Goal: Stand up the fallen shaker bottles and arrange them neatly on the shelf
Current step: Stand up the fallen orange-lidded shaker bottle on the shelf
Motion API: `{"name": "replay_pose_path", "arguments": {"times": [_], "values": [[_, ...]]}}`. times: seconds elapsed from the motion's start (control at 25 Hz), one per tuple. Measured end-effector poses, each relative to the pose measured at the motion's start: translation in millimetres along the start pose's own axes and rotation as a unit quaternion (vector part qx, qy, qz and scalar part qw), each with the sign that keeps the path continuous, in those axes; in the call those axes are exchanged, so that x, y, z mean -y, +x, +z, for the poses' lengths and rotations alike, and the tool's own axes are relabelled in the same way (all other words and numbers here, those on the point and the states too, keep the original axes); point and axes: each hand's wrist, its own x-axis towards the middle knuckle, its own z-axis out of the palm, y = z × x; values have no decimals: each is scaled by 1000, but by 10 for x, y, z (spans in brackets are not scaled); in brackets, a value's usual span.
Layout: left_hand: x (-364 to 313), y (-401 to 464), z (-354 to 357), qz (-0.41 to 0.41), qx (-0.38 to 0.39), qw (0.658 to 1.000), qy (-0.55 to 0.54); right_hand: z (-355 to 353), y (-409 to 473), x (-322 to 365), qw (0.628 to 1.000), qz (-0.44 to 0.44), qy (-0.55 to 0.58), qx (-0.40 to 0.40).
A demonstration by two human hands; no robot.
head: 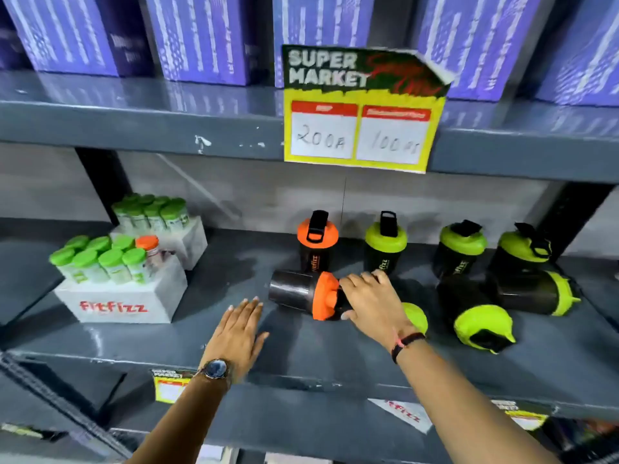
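A black shaker bottle with an orange lid (pixel 294 291) lies on its side in the middle of the grey shelf (pixel 201 343). My right hand (pixel 371 301) grips its lid end. My left hand (pixel 237 333) hovers flat and open just left of it, touching nothing. Behind stand an upright orange-lidded shaker (pixel 316 242) and three upright green-lidded ones (pixel 385 244) (pixel 459 251) (pixel 521 252). Two green-lidded shakers lie fallen at the right (pixel 482 326) (pixel 532 294). Another green lid (pixel 415 318) shows partly behind my right wrist.
Two white FitFizz display boxes (pixel 124 304) with green-capped tubes stand at the left of the shelf. A yellow price sign (pixel 358 135) hangs from the shelf above, which carries purple boxes (pixel 201 35). Black uprights (pixel 100 179) flank the bay.
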Motion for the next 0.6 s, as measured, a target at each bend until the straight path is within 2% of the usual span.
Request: {"name": "replay_pose_path", "arguments": {"times": [0.12,0.24,0.4,0.6], "values": [[171,157,239,23,-37,998,-36,100,133,94,1000,4,-24,-9],[255,269,424,20,-29,996,-78,131,156,132,998,5,-50,-45],[299,297,524,6,-10,995,-101,-85,277,0,996,-11,79,-36],[304,296,520,8,-27,992,-119,-651,659,-67,986,-104,127,15]]}}
